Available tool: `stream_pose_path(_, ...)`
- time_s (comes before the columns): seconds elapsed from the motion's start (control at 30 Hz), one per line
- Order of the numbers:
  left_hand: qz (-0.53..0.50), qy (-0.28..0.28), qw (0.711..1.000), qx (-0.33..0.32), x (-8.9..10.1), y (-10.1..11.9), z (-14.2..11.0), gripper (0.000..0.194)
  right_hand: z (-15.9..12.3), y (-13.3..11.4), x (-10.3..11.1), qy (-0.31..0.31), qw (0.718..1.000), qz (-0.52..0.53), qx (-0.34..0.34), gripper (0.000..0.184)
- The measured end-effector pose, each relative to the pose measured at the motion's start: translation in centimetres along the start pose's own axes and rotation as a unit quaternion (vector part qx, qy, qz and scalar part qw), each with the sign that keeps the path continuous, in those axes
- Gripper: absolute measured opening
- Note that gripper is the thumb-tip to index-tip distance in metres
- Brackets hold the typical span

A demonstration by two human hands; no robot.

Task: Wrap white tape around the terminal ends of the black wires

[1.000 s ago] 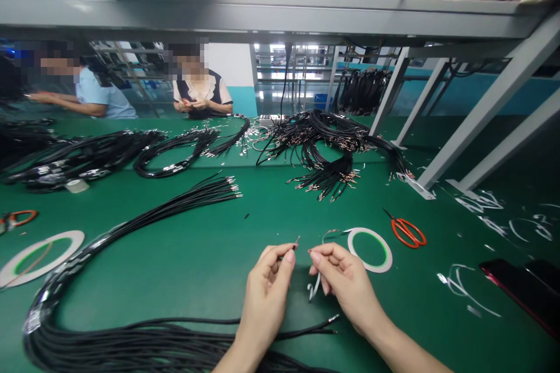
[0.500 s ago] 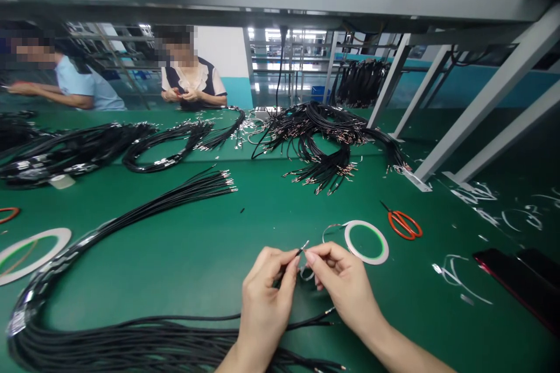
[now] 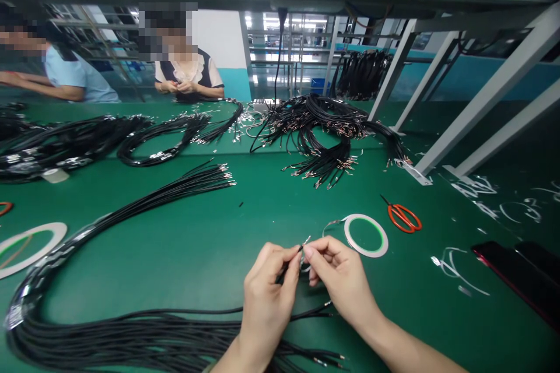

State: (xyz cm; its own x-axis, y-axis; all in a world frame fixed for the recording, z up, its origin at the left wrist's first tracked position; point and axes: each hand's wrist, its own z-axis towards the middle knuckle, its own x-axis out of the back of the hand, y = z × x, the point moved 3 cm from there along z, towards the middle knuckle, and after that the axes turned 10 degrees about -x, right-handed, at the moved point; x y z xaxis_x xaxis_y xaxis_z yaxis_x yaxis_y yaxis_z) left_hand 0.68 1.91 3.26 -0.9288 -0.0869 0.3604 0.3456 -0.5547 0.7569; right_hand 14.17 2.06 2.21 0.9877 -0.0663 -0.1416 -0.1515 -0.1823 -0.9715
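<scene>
Head view is centred on two bare hands, raised over a smooth green table (image 3: 184, 250). By the left hand (image 3: 268, 291), one thin black round cable with a small silvery metal end (image 3: 307, 240) is pinched between thumb and forefinger. By the right hand (image 3: 340, 271), thumb and forefinger are pressed together just beside this end, and a narrow white strip (image 3: 305, 268) seems to be held in its fingers (what exactly lies between the fingertips cannot be told).

The cable is judged to be light and flexible, with a jacket perhaps a little slippery; the metal end is probably stiffer, and could be bent if it is squeezed carelessly. It should best be gripped on the black jacket, close behind the end, so that the tip is left free.

Its jacket looks dark and matt, and its tip is bright and slim, pointed up and to the right. Below, a thick bundle of similar black cables (image 3: 131, 332) is laid in a curve. Near the right hand, a flat white tape roll with a green inner ring (image 3: 370, 254) is seen.
</scene>
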Motion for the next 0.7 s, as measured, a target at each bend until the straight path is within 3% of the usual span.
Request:
stream_pose_path(0.27,0.022,-0.004,0.998,-0.054,0.0,0.4,0.2,0.02,0.1,-0.1,0.3,-0.002,1.0,-0.008,0.001,0.023)
stream_pose_path(0.5,0.104,-0.039,0.988,-0.112,-0.4,0.1,-0.6,0.048,0.1,-0.6,0.5,-0.004,1.0,-0.028,0.001,0.024)
stream_pose_path(0.7,0.157,-0.053,0.977,-0.133,-0.6,-0.2,-0.9,0.047,0.3,-0.6,0.5,-0.013,0.999,-0.04,0.001,0.024)
